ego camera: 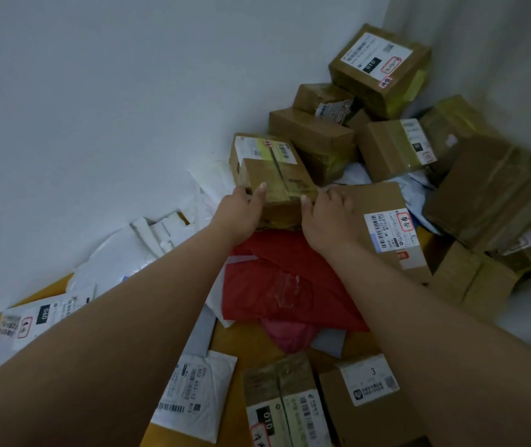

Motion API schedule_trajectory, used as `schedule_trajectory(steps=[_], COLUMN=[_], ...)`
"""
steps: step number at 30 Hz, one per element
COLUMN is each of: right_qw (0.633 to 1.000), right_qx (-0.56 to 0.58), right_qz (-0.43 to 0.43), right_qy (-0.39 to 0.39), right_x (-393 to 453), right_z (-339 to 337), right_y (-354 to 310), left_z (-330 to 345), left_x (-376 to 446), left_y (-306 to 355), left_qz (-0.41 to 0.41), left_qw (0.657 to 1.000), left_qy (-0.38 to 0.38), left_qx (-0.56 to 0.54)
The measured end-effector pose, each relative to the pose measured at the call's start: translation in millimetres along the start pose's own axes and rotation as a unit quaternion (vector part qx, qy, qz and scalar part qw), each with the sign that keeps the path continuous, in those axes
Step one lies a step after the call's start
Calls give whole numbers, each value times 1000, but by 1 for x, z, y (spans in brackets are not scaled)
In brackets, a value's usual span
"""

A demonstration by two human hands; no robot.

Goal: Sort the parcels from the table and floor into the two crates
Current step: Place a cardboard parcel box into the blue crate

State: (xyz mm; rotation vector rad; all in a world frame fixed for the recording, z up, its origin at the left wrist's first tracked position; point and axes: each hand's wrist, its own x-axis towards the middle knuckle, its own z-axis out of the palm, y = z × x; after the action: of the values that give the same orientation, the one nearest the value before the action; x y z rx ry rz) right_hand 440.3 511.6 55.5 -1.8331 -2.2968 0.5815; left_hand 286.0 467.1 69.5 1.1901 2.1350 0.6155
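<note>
The left hand (240,210) and right hand (327,214) clasp a taped cardboard box (274,175) from either side, thumbs up on its near face; the box sits between them; a red bag (285,279) lies just below both wrists.

Left hand (241,210): bare, no glove, no ring visible, thumbnail short and unpainted. Right hand (328,217): bare, no glove, thumbnail short and unpainted, knuckles visible. Left forearm (122,314) behind left hand: bare along full visible length, no sleeve, no watch or band at wrist. Right forearm (425,314) behind right hand: bare likewise, no sleeve, no wristwear. Upper arms beyond frame edge.
</note>
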Motion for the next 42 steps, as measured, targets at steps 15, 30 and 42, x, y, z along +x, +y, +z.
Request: schedule_trajectory(steps=[15, 30, 42], right_qw=[992, 792, 762], right_qx=[126, 605, 647], right_qz=[-2, 54, -29], right_qy=[28, -61, 9], right_x=[-28, -67, -85], right_z=[-4, -40, -63], right_y=[0, -21, -2], left_z=[-13, -74, -65], left_x=[-18, -108, -117], left_y=[-10, -21, 11], left_qz=[-104, -58, 47], left_qw=[932, 943, 915], left_qy=[-17, -145, -139], left_qx=[-346, -294, -376])
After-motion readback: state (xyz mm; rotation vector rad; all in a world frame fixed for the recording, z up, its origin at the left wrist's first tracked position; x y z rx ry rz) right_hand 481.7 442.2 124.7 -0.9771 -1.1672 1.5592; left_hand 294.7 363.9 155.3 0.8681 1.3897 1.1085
